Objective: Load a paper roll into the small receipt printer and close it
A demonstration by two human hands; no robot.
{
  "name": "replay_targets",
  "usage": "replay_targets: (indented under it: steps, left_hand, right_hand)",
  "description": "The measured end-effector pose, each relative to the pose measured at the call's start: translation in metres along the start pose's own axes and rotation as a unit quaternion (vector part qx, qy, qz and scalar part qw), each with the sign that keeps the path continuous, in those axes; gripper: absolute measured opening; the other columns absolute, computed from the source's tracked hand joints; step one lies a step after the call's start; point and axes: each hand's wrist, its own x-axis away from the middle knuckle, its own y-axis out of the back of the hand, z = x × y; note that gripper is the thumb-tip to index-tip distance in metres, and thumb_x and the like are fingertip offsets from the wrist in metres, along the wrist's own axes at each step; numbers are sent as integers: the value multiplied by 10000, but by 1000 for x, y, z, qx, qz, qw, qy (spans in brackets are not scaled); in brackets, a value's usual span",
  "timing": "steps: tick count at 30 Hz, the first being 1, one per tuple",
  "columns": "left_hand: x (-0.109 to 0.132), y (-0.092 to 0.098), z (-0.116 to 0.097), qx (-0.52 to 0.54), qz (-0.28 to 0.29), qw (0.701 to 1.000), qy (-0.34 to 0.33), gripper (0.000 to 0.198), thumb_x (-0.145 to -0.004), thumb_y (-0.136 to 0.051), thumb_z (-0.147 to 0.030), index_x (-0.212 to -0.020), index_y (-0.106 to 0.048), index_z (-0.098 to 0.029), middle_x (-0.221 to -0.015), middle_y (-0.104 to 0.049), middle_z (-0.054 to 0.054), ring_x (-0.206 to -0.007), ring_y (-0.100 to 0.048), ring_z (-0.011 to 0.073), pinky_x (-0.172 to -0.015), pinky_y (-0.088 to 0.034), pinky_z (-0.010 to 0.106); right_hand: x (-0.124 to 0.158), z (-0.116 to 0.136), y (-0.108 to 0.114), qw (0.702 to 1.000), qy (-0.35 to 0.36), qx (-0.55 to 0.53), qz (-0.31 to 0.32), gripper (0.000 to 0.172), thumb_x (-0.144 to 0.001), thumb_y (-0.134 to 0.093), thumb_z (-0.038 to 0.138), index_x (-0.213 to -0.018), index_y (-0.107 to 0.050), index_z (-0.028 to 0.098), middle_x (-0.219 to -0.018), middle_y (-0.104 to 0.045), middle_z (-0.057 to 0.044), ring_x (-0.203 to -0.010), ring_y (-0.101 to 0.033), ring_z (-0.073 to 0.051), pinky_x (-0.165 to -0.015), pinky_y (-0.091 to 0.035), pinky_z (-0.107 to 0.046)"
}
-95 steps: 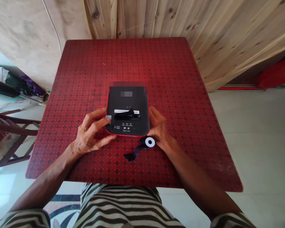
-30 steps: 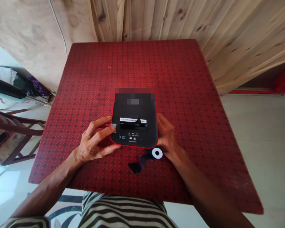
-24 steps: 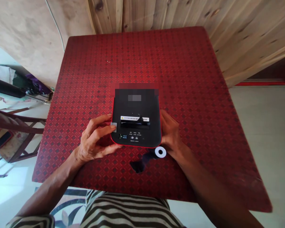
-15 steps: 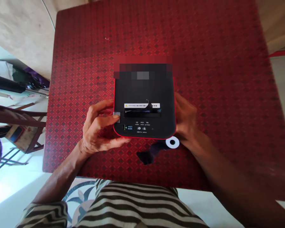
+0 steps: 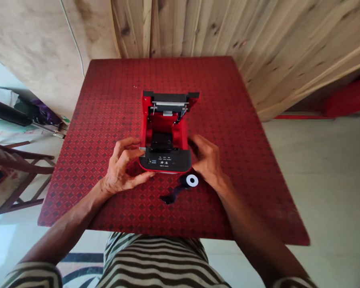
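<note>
A small black and red printer (image 5: 165,159) sits mid-table with its lid (image 5: 170,97) swung up at the back, showing a red inside and a dark roll (image 5: 161,141) in the bay. My left hand (image 5: 123,167) grips the printer's front left corner, a fingertip on the grey side button. My right hand (image 5: 208,162) rests curled against its right side. A small roll with a white core (image 5: 192,180) and a loose black strip (image 5: 170,195) lies on the table just in front of the printer.
The red patterned table (image 5: 242,132) stands against a wooden plank wall (image 5: 228,28). A wooden chair (image 5: 14,168) and clutter stand on the floor to the left. A red object (image 5: 348,96) lies by the wall at right.
The printer's lid, shut in the earlier frames, has sprung up and now stands raised at the back. My hands stay at its two sides. The camera has pulled back.
</note>
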Motion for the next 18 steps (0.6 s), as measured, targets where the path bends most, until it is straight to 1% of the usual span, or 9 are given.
replay_targets:
  steps: [2, 3, 4, 6, 8, 10, 12, 15, 18]
  left_hand:
    - [2, -1, 0, -4, -4, 1000, -8, 582, -864, -872, -451, -1309, -592, -202, -1328, -636, 153, -1227, -671, 267, -985, -663, 432]
    - [3, -1, 0, -4, -4, 1000, -11, 574, -880, -857, -445, -1322, -586, -199, -1320, -643, 151, -1224, -676, 264, -990, -661, 428]
    - [4, -1, 0, -3, -3, 1000, -12, 570, -897, -840, -439, -1341, -577, -197, -1316, -649, 150, -1226, -679, 262, -996, -659, 424]
    - [6, -2, 0, -3, 2, 1000, -14, 570, -927, -809, -434, -1380, -554, -199, -1318, -654, 149, -1231, -682, 259, -1002, -657, 416]
    - [6, -3, 0, -6, 4, 1000, -15, 573, -948, -783, -442, -1406, -538, -201, -1321, -653, 149, -1235, -683, 256, -1003, -657, 406]
    - [7, -3, -1, -8, 8, 1000, -16, 579, -959, -766, -454, -1420, -530, -195, -1317, -651, 149, -1235, -683, 253, -1011, -656, 401]
    - [7, -3, -1, -10, 13, 1000, -15, 584, -962, -762, -451, -1428, -526, -190, -1314, -650, 149, -1234, -680, 249, -1020, -655, 397]
    - [8, -2, -2, -12, 21, 1000, -11, 578, -969, -753, -446, -1435, -522, -194, -1321, -645, 150, -1243, -675, 248, -1033, -654, 399]
    - [9, -3, -2, -15, 27, 999, -9, 567, -978, -739, -449, -1435, -523, -192, -1327, -648, 154, -1250, -672, 252, -1039, -654, 408]
  right_hand:
    - [-6, 13, 16, 999, 7, 23, -38, 185, -1027, -546, 213, -1064, -727, 216, -977, -782, -62, -845, -738, -203, -733, -575, -338]
    - [-10, 21, 24, 998, 22, 37, -44, 183, -1036, -561, 202, -1076, -740, 210, -988, -791, -66, -862, -746, -199, -753, -585, -338]
    - [-15, 30, 32, 997, 45, 50, -34, 183, -1045, -571, 198, -1086, -750, 209, -993, -797, -66, -876, -751, -195, -776, -594, -337]
    - [-29, 50, 41, 992, 97, 71, 29, 191, -1058, -580, 191, -1101, -765, 208, -1019, -808, -69, -923, -755, -196, -845, -610, -348]
    - [-47, 70, 42, 976, 138, 112, 124, 218, -1052, -568, 151, -1078, -780, 196, -1071, -816, -88, -997, -756, -221, -932, -607, -382]
    - [-68, 88, 34, 947, 138, 176, 231, 254, -1039, -541, 98, -1066, -787, 155, -1114, -814, -122, -1055, -757, -256, -975, -593, -407]
    - [-87, 101, 22, 912, 108, 237, 315, 271, -1033, -521, 71, -1100, -781, 107, -1140, -806, -160, -1076, -766, -282, -951, -587, -405]
    - [-107, 113, 7, 873, 57, 292, 385, 267, -1022, -538, 78, -1145, -774, 63, -1178, -798, -216, -1094, -776, -319, -877, -579, -393]
    - [-113, 112, 2, 853, 54, 297, 425, 253, -1003, -571, 80, -1144, -781, 76, -1177, -804, -212, -1115, -774, -320, -861, -562, -370]
